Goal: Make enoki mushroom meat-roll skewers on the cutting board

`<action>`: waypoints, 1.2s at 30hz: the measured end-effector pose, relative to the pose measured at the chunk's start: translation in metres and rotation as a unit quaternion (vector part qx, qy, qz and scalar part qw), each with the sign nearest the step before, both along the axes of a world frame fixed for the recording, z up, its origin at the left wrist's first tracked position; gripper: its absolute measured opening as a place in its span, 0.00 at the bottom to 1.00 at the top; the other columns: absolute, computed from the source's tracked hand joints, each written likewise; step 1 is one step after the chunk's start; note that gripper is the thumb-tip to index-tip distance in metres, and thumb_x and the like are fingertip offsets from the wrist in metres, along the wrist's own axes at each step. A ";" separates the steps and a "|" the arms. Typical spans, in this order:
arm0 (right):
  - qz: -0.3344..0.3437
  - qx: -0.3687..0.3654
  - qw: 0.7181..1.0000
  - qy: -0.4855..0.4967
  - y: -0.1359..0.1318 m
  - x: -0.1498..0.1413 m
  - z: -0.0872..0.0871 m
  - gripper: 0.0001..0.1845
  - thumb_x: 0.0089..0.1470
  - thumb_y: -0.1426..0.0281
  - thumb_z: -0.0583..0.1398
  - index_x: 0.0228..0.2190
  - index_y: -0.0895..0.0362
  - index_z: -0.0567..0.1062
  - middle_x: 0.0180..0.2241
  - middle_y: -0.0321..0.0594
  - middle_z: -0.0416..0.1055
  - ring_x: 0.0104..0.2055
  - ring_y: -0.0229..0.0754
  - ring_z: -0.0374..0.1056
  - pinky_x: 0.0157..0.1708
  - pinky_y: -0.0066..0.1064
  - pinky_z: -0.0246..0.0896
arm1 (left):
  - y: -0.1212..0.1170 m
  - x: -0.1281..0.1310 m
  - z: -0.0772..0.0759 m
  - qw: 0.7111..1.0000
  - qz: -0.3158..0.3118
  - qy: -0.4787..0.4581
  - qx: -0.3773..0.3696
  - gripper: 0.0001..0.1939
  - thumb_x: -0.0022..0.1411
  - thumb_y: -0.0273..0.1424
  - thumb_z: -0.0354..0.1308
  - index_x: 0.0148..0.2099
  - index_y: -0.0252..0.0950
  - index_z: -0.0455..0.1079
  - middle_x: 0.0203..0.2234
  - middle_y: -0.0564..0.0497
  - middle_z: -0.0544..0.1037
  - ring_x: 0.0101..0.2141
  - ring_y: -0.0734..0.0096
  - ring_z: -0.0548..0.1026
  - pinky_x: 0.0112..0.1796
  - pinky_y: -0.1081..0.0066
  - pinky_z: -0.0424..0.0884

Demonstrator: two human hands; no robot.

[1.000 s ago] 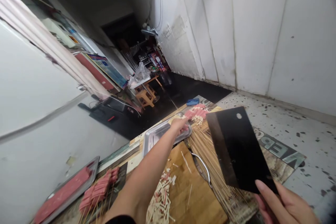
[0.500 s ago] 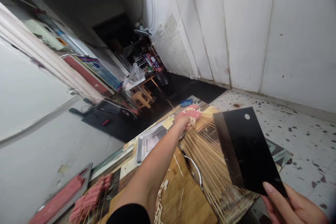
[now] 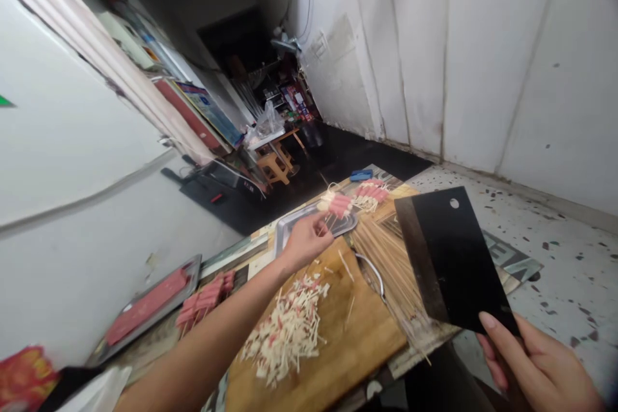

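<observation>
My left hand [image 3: 309, 238] reaches forward with its fingers closed on the sticks of skewers of enoki mushroom rolls [image 3: 337, 205], pink meat wrapped round pale mushroom. They are held up over the near end of a metal tray [image 3: 280, 237]. In my right hand [image 3: 545, 347] is a black cleaver [image 3: 461, 257], gripped by its handle with the broad blade upright. Chopped pale mushroom bits with pink flecks [image 3: 290, 328] lie heaped on the wooden cutting board [image 3: 367, 335] below. More skewered rolls [image 3: 371, 193] rest at the table's far end.
Many bare bamboo skewers [image 3: 386, 257] lie right of the board, beside its curved metal handle [image 3: 374, 270]. To the left are pink skewered rolls [image 3: 207, 299] and a tray of pink meat [image 3: 149, 306]. A blue object [image 3: 361, 175] sits at the far edge.
My left hand has come back from the far pile, now with skewered rolls lifted in it. The chopped heap shows more fully. The cleaver stays nearly in place in my right hand.
</observation>
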State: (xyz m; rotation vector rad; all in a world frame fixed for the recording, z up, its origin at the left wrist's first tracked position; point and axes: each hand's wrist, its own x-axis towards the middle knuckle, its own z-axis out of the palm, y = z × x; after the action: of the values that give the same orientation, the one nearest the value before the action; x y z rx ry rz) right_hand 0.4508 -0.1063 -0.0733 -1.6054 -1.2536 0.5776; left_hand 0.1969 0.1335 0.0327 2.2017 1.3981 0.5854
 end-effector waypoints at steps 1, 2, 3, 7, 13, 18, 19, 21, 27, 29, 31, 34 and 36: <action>0.021 -0.012 1.000 -0.001 0.000 -0.001 0.003 0.26 0.64 0.55 0.50 0.18 0.52 0.67 0.12 0.33 0.65 0.15 0.37 0.64 0.17 0.26 0.62 | -0.022 -0.018 0.002 1.000 -0.013 -0.007 -0.007 0.30 0.49 0.25 0.55 0.57 0.31 0.69 0.23 0.55 0.74 0.24 0.75 0.70 0.30 0.75 0.68; 0.042 -0.017 0.999 -0.012 0.000 -0.003 0.006 0.26 0.63 0.54 0.50 0.17 0.52 0.67 0.13 0.33 0.65 0.15 0.37 0.64 0.18 0.26 0.62 | -0.044 -0.037 0.004 0.999 -0.028 -0.010 -0.011 0.30 0.50 0.25 0.54 0.57 0.31 0.70 0.25 0.55 0.74 0.26 0.75 0.71 0.32 0.74 0.70; 0.066 -0.021 0.997 -0.026 0.001 -0.005 0.009 0.27 0.63 0.54 0.50 0.17 0.52 0.67 0.13 0.33 0.66 0.15 0.37 0.64 0.18 0.27 0.62 | -0.065 -0.054 0.005 0.999 -0.048 -0.005 -0.012 0.29 0.50 0.26 0.54 0.56 0.32 0.70 0.26 0.54 0.75 0.27 0.74 0.72 0.35 0.73 0.71; 0.142 -0.042 0.986 -0.081 0.012 -0.020 0.026 0.26 0.63 0.54 0.50 0.18 0.52 0.66 0.13 0.33 0.65 0.15 0.36 0.62 0.21 0.28 0.60 | -0.135 -0.120 -0.001 0.989 -0.137 0.054 -0.018 0.28 0.51 0.24 0.53 0.56 0.37 0.71 0.26 0.54 0.76 0.30 0.74 0.74 0.40 0.72 0.71; 0.361 0.030 0.909 -0.206 0.053 -0.064 0.055 0.23 0.64 0.55 0.50 0.23 0.54 0.70 0.18 0.35 0.67 0.19 0.37 0.64 0.22 0.29 0.56 | -0.185 -0.187 -0.022 0.977 -0.161 0.095 -0.104 0.31 0.52 0.22 0.53 0.59 0.43 0.67 0.38 0.51 0.79 0.39 0.68 0.77 0.44 0.70 0.71; 0.499 0.067 0.806 -0.313 0.091 -0.104 0.079 0.23 0.67 0.60 0.48 0.25 0.55 0.71 0.20 0.35 0.68 0.20 0.35 0.63 0.23 0.28 0.51 | -0.188 -0.216 -0.030 0.968 -0.202 0.109 -0.106 0.25 0.58 0.24 0.54 0.57 0.45 0.69 0.43 0.49 0.79 0.42 0.64 0.76 0.45 0.70 0.71; 0.509 0.073 0.792 -0.331 0.096 -0.109 0.082 0.23 0.67 0.60 0.47 0.24 0.55 0.70 0.19 0.35 0.67 0.20 0.35 0.62 0.22 0.28 0.50 | -0.188 -0.220 -0.033 0.966 -0.209 0.115 -0.098 0.24 0.59 0.24 0.54 0.57 0.44 0.69 0.43 0.49 0.79 0.42 0.64 0.76 0.45 0.70 0.71; 0.522 0.087 0.768 -0.361 0.105 -0.118 0.086 0.23 0.67 0.61 0.47 0.24 0.55 0.69 0.19 0.34 0.67 0.19 0.34 0.61 0.22 0.28 0.49 | -0.189 -0.227 -0.041 0.968 -0.199 0.138 -0.067 0.23 0.62 0.25 0.54 0.58 0.44 0.69 0.45 0.49 0.78 0.45 0.63 0.75 0.47 0.68 0.71; 0.543 0.077 0.734 -0.401 0.117 -0.126 0.086 0.21 0.67 0.62 0.47 0.25 0.55 0.67 0.19 0.34 0.66 0.19 0.34 0.61 0.22 0.29 0.46 | -0.220 -0.212 -0.074 0.976 -0.068 0.160 0.135 0.18 0.65 0.30 0.55 0.57 0.38 0.68 0.49 0.43 0.76 0.51 0.56 0.72 0.52 0.53 0.70; 0.548 0.065 0.729 -0.405 0.119 -0.127 0.085 0.21 0.67 0.61 0.47 0.25 0.55 0.67 0.20 0.33 0.66 0.19 0.34 0.61 0.22 0.29 0.46 | -0.233 -0.195 -0.084 0.974 -0.049 0.117 0.186 0.20 0.66 0.29 0.55 0.60 0.36 0.64 0.51 0.41 0.75 0.53 0.57 0.71 0.52 0.55 0.71; 0.555 0.053 0.725 -0.404 0.121 -0.127 0.084 0.21 0.68 0.61 0.47 0.25 0.55 0.66 0.20 0.33 0.66 0.20 0.34 0.62 0.22 0.29 0.46 | -0.241 -0.178 -0.096 0.967 -0.027 0.081 0.239 0.22 0.65 0.27 0.56 0.61 0.34 0.63 0.51 0.40 0.75 0.54 0.57 0.71 0.52 0.56 0.72; 0.566 0.040 0.725 -0.391 0.126 -0.127 0.084 0.22 0.68 0.61 0.46 0.25 0.55 0.66 0.20 0.34 0.67 0.20 0.35 0.63 0.22 0.30 0.46 | -0.244 -0.162 -0.114 0.957 0.002 0.050 0.286 0.22 0.64 0.26 0.59 0.60 0.32 0.65 0.48 0.39 0.77 0.53 0.57 0.72 0.51 0.58 0.74; 0.571 0.037 0.726 -0.381 0.129 -0.126 0.085 0.21 0.68 0.61 0.47 0.25 0.55 0.67 0.21 0.34 0.67 0.21 0.35 0.63 0.23 0.30 0.46 | -0.243 -0.158 -0.124 0.951 0.005 0.038 0.307 0.21 0.64 0.25 0.59 0.59 0.31 0.66 0.46 0.39 0.78 0.52 0.58 0.73 0.50 0.60 0.75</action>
State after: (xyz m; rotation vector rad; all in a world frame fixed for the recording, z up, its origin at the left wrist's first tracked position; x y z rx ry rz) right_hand 0.3245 0.0225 0.0114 -0.7849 -2.8906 0.5531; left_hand 0.0387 -0.1092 -0.0916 2.7144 1.3955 1.0676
